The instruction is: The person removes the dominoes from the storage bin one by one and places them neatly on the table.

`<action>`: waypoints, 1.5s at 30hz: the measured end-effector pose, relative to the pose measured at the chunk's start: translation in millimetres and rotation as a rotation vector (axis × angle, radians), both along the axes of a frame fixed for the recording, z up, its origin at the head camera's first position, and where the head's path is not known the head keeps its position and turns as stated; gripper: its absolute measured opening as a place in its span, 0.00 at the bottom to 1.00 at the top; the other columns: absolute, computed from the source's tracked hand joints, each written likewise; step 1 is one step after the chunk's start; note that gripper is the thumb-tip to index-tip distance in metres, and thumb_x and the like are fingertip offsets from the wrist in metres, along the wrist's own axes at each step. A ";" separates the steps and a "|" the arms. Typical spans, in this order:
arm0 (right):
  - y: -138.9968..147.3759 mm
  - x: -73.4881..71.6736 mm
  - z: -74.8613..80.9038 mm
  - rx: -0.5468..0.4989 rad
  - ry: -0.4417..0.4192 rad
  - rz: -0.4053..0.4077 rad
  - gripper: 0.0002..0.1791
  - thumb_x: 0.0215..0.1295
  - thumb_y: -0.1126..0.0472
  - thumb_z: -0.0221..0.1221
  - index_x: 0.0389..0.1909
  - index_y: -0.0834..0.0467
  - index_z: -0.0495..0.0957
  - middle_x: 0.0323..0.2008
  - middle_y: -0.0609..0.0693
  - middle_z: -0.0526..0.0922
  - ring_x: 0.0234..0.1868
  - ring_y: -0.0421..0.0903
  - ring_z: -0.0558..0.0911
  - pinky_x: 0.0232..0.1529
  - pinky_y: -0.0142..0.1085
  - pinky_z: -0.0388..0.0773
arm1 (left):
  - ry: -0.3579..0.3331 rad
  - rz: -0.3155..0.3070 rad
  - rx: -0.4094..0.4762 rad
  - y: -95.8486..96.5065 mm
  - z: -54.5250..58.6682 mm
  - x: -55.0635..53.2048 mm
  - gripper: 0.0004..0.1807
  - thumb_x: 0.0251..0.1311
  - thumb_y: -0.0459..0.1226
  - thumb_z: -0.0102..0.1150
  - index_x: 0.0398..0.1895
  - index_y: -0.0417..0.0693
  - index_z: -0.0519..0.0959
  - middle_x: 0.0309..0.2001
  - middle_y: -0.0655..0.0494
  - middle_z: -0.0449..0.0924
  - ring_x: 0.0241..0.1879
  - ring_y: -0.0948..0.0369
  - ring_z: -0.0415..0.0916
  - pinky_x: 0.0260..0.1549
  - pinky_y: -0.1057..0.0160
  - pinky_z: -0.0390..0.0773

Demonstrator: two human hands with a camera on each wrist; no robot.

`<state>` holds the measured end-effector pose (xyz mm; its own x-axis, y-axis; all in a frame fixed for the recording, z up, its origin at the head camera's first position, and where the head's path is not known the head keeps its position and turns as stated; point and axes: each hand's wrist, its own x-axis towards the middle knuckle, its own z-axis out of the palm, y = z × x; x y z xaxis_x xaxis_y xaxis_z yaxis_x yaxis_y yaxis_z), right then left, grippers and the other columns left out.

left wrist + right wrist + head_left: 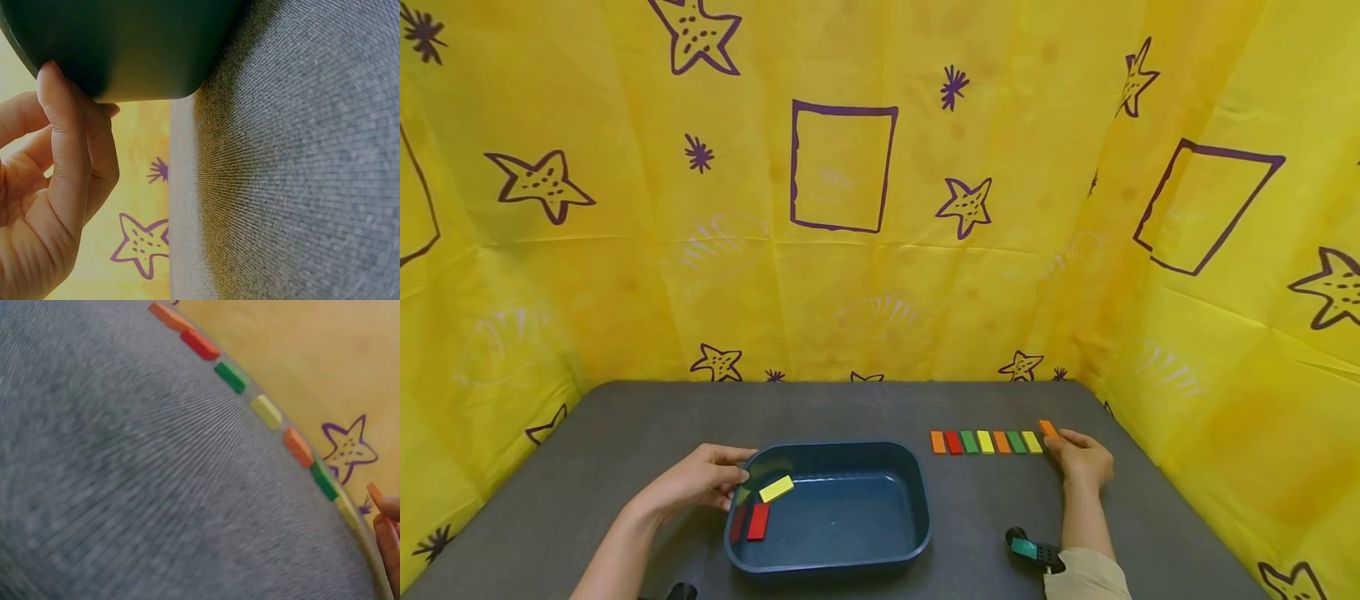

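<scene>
A dark blue rectangular tub (835, 562) stands on the table with a yellow block (777, 489) and a red block (758, 522) inside, at its left end. My left hand (706, 477) grips the tub's left side near the far corner; the left wrist view shows the thumb and bent fingers of that hand (59, 169) against the wall. To the right, my right hand (1081, 458) pinches an orange block (1048, 429) at the right end of a row of flat blocks. A yellow block (1032, 442) is the nearest in that row.
The row continues leftward with green (1017, 442), orange, yellow, green, red (953, 442) and orange (937, 442) blocks. Yellow patterned cloth (842, 292) walls the grey table (662, 408) at back and sides. Black straps with devices sit at the wrists.
</scene>
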<state>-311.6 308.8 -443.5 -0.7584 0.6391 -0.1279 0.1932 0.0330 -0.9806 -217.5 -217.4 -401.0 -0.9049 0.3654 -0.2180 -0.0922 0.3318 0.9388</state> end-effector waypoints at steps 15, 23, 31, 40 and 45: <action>1.0 -3.3 -17.1 0.239 -0.062 -0.031 0.22 0.59 0.61 0.67 0.52 0.68 0.81 0.59 0.69 0.77 0.63 0.65 0.71 0.63 0.53 0.69 | -0.006 0.006 -0.007 0.4 0.7 -0.5 0.32 0.68 0.34 0.49 0.71 0.24 0.58 0.33 0.52 0.80 0.25 0.64 0.71 0.28 0.68 0.81; 3.1 -5.5 -18.2 0.265 -0.031 -0.030 0.19 0.55 0.65 0.69 0.47 0.70 0.83 0.41 0.68 0.85 0.25 0.44 0.84 0.24 0.31 0.78 | -0.007 0.006 -0.004 0.5 0.2 -0.7 0.32 0.68 0.34 0.49 0.71 0.25 0.59 0.32 0.53 0.80 0.25 0.65 0.71 0.28 0.68 0.80; 4.5 -7.3 -20.1 0.191 0.000 -0.027 0.21 0.50 0.69 0.71 0.47 0.73 0.81 0.30 0.63 0.86 0.11 0.30 0.76 0.17 0.26 0.76 | -0.005 0.007 -0.006 0.5 -0.5 -1.1 0.31 0.68 0.33 0.49 0.71 0.25 0.59 0.30 0.54 0.78 0.25 0.64 0.71 0.28 0.68 0.81; 3.9 -6.1 -18.4 0.178 0.002 -0.039 0.21 0.52 0.70 0.69 0.48 0.71 0.82 0.30 0.58 0.85 0.11 0.31 0.77 0.18 0.26 0.77 | -0.002 0.008 -0.015 -0.1 -0.4 -0.3 0.32 0.68 0.34 0.49 0.71 0.25 0.58 0.31 0.52 0.78 0.25 0.64 0.71 0.28 0.68 0.80; 0.7 -4.7 -13.6 0.219 -0.005 -0.027 0.20 0.54 0.68 0.68 0.49 0.69 0.82 0.43 0.67 0.85 0.13 0.30 0.77 0.18 0.25 0.75 | -0.002 0.007 -0.017 0.3 0.5 0.2 0.32 0.68 0.33 0.48 0.71 0.25 0.57 0.28 0.55 0.76 0.24 0.64 0.70 0.28 0.69 0.79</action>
<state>-316.3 309.5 -457.1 -0.7401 0.6724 0.0124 0.2018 0.2395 -0.9497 -217.3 -217.1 -400.5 -0.9069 0.3554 -0.2261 -0.0966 0.3470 0.9329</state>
